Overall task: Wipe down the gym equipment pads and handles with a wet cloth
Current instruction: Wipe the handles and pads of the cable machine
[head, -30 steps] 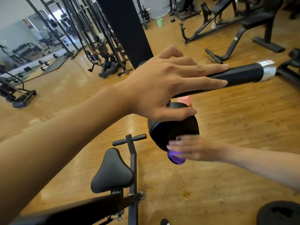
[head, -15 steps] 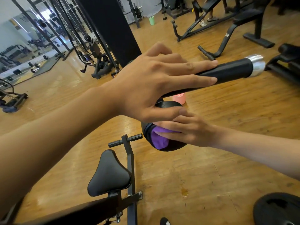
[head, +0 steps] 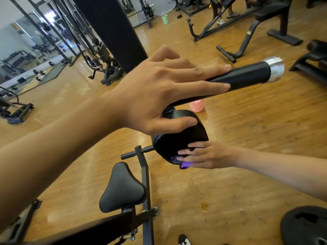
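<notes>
Now, left hand (head: 159,96) spread along handle (head: 247,76), right hand (head: 207,155) flat, pressing cloth (head: 184,164) to pad (head: 177,140) rim, wood floor (head: 247,138) beneath.

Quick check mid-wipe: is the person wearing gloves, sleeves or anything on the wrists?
No. The left hand and right hand are ungloved, no rings visible. The left forearm and right forearm are bare: no sleeves, watch or bands in view.

wooden floor (head: 247,121): spans my whole view. pink cup (head: 196,106): upright on it. green bin (head: 165,19): far back, near black pillar (head: 113,32). weight plate (head: 304,227): flat, my lower right. mirror (head: 26,50): my left.
</notes>
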Available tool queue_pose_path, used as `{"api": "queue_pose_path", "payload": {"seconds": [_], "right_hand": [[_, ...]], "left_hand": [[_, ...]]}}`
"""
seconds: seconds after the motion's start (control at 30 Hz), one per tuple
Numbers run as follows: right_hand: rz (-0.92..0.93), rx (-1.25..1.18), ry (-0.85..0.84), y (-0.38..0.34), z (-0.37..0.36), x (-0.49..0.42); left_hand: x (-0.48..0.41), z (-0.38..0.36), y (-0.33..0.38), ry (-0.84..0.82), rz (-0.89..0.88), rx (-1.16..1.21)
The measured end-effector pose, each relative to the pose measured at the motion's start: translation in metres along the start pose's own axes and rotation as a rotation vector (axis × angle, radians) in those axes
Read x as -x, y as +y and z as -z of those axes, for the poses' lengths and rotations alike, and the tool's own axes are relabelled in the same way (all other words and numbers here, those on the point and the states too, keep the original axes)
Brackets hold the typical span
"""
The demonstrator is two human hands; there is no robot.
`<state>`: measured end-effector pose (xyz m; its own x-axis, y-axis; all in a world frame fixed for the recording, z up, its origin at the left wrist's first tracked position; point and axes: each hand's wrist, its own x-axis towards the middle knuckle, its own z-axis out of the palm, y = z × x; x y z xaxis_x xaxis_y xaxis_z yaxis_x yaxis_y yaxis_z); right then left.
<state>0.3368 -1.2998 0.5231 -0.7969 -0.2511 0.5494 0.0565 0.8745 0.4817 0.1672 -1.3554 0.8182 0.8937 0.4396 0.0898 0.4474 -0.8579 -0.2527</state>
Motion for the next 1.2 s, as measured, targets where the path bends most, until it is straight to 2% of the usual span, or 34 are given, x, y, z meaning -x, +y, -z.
{"api": "queue_pose_path", "payload": {"seconds": [0.07, 0.17, 0.33, 0.4, 0.5, 0.6, 0.7, 0.77, 0.93, 1.2], "right_hand": [[-0.003, -0.012, 0.040, 0.017, 0.018, -0.013], [-0.158, 0.006, 0.208, 0.035, 0.036, -0.030], [-0.216, 0.033, 0.048, 0.013, 0.025, 0.021], [-0.218, 0.027, 0.046, 0.015, 0.030, 0.020], [-0.315, 0.015, 0.225, 0.035, 0.047, -0.016], [-0.542, -0.016, 0.386, 0.031, 0.040, -0.024], [-0.721, 0.005, 0.351, -0.009, 0.012, 0.005], [-0.779, 0.013, 0.332, -0.026, 0.001, 0.005], [-0.889, 0.030, 0.527, 0.010, 0.016, -0.060], [-0.986, 0.094, 0.596, 0.006, 0.001, -0.076]], "left_hand": [[-0.004, 0.002, 0.000, 0.031, -0.016, -0.014], [-0.011, 0.001, 0.000, 0.004, 0.009, -0.017], [-0.015, -0.001, -0.002, 0.036, -0.003, -0.043], [-0.016, -0.001, -0.004, 0.039, -0.004, -0.047], [-0.020, -0.003, -0.006, 0.039, -0.023, -0.030], [-0.020, -0.002, -0.006, 0.044, -0.026, -0.024], [-0.020, -0.003, -0.004, 0.046, -0.015, -0.013], [-0.019, -0.002, -0.004, 0.042, -0.011, -0.018], [-0.019, -0.001, -0.004, 0.028, -0.014, -0.014], [-0.017, -0.002, -0.005, 0.009, 0.003, -0.010]]}}
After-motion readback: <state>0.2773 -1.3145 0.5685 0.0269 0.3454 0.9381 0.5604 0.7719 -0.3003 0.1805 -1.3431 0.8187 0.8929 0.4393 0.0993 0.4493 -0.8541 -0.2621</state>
